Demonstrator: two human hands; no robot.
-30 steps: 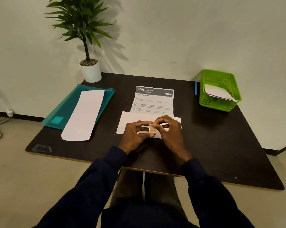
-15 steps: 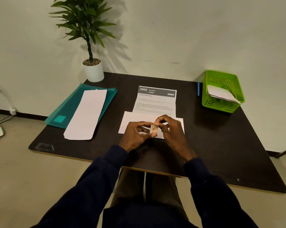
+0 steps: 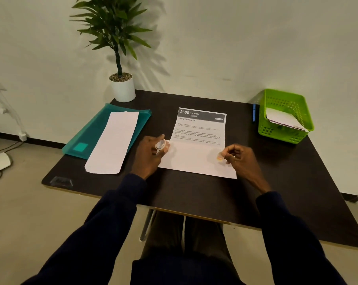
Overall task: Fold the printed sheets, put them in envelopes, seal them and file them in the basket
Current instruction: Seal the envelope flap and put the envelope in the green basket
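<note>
Centre frame: the left hand [image 3: 151, 154], grip pinching a small cap [image 3: 161, 144]; the right hand [image 3: 242, 159], grip holding an apparent glue stick [image 3: 220, 157] over the envelope [image 3: 194, 161]. The printed sheet [image 3: 200, 126] protrudes above. Advise seating it fully before gluing.

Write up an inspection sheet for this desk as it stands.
Surface: dark table, no damage seen.
Job's things: printed sheet flat behind envelope; green basket holds papers; spare envelope on teal folder.
Clutter: potted plant; blue pen.
Hands: left hand holds clear cap; right hand pinches orange-tipped stick, likely glue.
Cables: white plug and leads, floor left.
Surroundings: plain wall.
</note>
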